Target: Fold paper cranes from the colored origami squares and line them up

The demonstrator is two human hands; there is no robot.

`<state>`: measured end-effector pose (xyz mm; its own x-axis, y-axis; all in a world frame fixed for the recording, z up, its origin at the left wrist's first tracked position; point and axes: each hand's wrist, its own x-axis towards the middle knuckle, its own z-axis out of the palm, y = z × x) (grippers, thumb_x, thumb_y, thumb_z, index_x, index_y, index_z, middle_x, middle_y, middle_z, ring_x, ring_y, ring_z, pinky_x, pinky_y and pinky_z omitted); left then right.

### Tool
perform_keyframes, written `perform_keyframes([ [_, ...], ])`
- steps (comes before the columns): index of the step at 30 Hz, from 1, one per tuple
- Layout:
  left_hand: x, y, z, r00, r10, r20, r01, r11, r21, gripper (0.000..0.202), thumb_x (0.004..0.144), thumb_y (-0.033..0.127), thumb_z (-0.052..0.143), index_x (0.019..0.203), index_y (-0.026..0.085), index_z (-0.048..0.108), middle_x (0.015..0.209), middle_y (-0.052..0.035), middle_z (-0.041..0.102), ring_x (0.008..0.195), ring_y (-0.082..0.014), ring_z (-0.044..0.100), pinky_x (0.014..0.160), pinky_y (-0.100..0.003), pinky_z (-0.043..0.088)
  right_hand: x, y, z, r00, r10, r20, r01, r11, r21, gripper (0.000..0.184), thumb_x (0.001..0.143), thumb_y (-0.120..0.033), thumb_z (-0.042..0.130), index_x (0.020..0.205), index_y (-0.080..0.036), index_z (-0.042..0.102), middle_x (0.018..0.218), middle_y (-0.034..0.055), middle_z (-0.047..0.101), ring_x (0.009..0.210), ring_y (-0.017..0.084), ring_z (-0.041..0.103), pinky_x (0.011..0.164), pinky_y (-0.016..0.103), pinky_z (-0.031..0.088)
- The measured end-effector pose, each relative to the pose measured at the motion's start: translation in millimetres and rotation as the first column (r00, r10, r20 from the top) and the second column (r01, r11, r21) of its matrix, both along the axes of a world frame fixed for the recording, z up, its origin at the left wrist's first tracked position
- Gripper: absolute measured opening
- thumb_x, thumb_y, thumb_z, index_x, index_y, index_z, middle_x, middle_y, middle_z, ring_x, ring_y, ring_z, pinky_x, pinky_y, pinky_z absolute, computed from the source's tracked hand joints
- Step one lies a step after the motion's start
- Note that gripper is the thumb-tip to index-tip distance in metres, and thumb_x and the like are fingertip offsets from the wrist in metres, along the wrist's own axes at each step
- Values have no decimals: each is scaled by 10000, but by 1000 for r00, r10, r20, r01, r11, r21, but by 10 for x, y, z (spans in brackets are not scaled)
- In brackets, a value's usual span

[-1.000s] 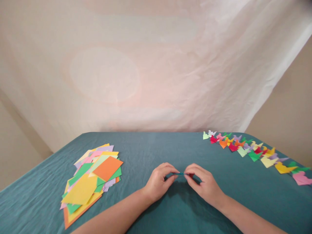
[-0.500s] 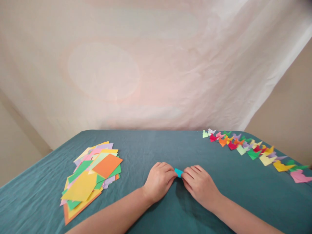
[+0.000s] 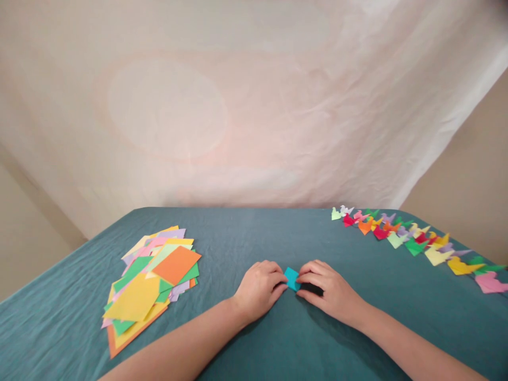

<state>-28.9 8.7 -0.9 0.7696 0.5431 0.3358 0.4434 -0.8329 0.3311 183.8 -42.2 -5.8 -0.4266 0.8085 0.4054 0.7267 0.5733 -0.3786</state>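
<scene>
A small folded piece of blue paper (image 3: 292, 278) is between my two hands, near the middle of the table. My left hand (image 3: 260, 288) pinches its left corner between thumb and fingers. On the other side, my right hand (image 3: 327, 290) grips the right edge, its thumb below and its fingers above with a gap behind them. The paper shows a diamond-like face toward me. The fingertips hide its side corners.
A loose pile of coloured paper sheets (image 3: 135, 299) lies on the left of the teal-covered table (image 3: 246, 233). Several folded paper birds (image 3: 397, 239) stand in rows along the right edge. A pale cloth (image 3: 257, 116) hangs behind.
More of the blue paper now shows, as a diamond rather than a narrow strip. My right thumb has moved apart from the fingers. The view has shifted slightly.
</scene>
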Motion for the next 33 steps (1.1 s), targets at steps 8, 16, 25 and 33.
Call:
perform_keyframes([
  [8,2,28,-5,998,-48,30,48,999,-19,163,859,235,521,938,187,655,930,-43,613,879,-171,546,822,-292,418,29,35,-44,998,45,-47,-46,999,-22,126,831,-255,565,921,-214,642,920,52,625,861,189,551,774,355,436],
  [16,1,41,-15,999,-31,35,32,999,-20,159,851,250,537,929,194,663,916,-43,613,866,-175,544,807,-303,419,-83,10,-7,995,-6,-103,2,999,-37,176,889,-199,459,940,-207,627,864,50,627,817,175,554,761,342,423],
  [25,-1,61,-33,998,-20,54,22,998,-52,155,853,251,537,921,204,668,920,-37,617,868,-168,545,811,-296,422,-5,13,-8,995,96,-29,-98,993,-69,161,809,-292,604,953,-222,626,943,43,620,874,184,553,785,342,413],
  [33,-6,71,-33,998,-41,54,43,998,-45,155,858,233,529,907,210,674,920,-24,634,866,-154,553,822,-287,421,15,53,-51,994,82,-74,-87,994,-72,110,822,-262,589,915,-238,643,907,30,638,859,173,574,792,343,413],
])
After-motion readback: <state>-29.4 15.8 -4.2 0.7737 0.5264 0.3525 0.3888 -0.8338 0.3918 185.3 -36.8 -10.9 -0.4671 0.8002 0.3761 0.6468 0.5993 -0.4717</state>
